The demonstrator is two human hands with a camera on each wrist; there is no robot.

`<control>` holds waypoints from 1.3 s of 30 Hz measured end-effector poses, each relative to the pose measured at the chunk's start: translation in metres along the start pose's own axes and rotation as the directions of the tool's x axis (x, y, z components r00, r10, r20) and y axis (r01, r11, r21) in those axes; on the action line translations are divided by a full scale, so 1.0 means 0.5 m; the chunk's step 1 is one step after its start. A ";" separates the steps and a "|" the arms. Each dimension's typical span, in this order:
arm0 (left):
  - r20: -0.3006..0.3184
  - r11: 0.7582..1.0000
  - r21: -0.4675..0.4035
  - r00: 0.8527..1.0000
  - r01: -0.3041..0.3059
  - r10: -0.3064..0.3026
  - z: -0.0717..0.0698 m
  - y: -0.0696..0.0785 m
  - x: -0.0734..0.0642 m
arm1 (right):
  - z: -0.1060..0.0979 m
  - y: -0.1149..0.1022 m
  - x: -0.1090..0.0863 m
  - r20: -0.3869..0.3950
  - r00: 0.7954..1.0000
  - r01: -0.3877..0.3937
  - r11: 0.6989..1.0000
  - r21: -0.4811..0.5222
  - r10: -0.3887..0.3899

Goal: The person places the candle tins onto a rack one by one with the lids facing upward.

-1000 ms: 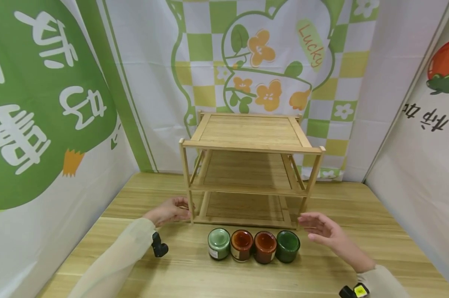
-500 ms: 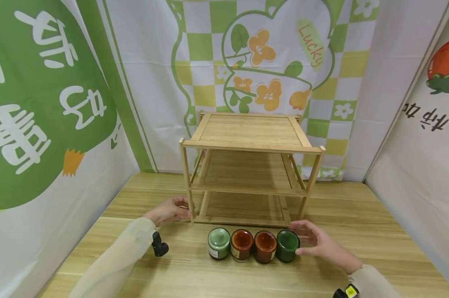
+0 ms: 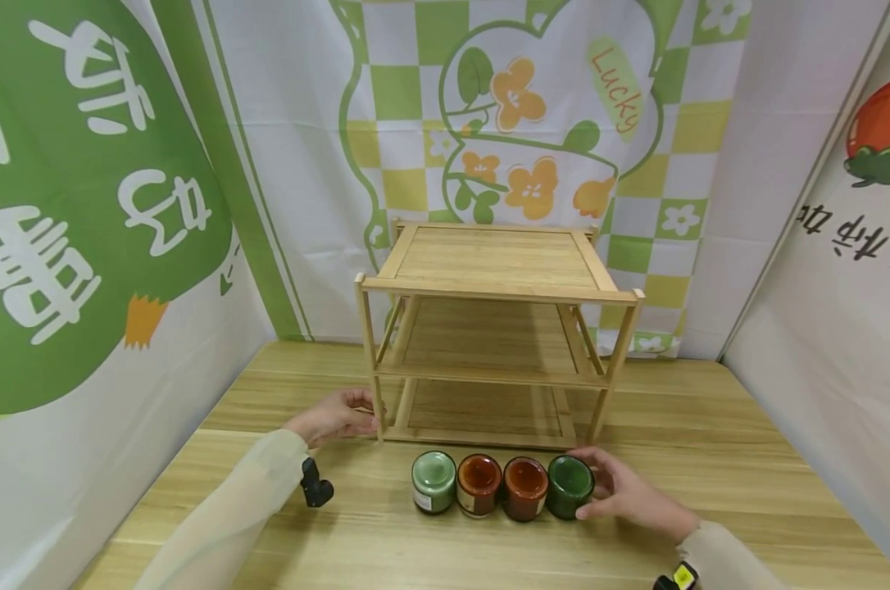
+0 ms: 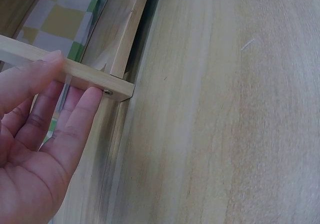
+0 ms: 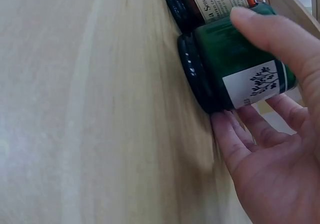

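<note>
A three-tier wooden shelf rack (image 3: 489, 258) stands on the table. With thumb and fingers, my left hand (image 3: 334, 418) holds its front left leg (image 4: 85, 72) near the foot. Four jars, or rather several glass jars, line up before the rack. At the right end is a dark green jar (image 3: 570, 485), glass base up, dark lid (image 5: 195, 74) against the table. My right hand (image 3: 633, 498) grips this jar, thumb on one side and fingers on the other. Beside it are two amber jars (image 3: 525, 489), then a light green jar (image 3: 433, 483) at the left end.
Printed cloth hangs behind the rack (image 3: 408, 90), and more cloth walls (image 3: 821, 344) close in the left and right sides. The wooden table (image 3: 415, 557) extends in front of the jars.
My right hand has moved left from beside the rack's right leg to the dark green jar and closed around it. The left hand stays at the left leg.
</note>
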State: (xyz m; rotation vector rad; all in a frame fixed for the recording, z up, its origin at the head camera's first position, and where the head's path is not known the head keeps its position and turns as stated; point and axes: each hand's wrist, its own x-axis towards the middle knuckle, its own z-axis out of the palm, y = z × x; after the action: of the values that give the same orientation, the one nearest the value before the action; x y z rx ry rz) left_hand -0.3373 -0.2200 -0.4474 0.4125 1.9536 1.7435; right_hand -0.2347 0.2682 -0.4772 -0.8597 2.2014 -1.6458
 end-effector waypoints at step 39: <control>0.041 0.999 -0.011 0.998 -0.036 0.036 -0.008 -0.003 0.002 | 0.009 0.016 0.006 0.012 0.999 -0.034 0.999 -0.043 0.035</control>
State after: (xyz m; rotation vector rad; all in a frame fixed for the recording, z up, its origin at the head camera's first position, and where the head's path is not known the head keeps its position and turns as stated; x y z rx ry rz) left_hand -0.3402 -0.2232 -0.4487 0.4795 1.9191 1.7525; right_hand -0.2373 0.2646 -0.4857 -0.8366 2.2373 -1.5786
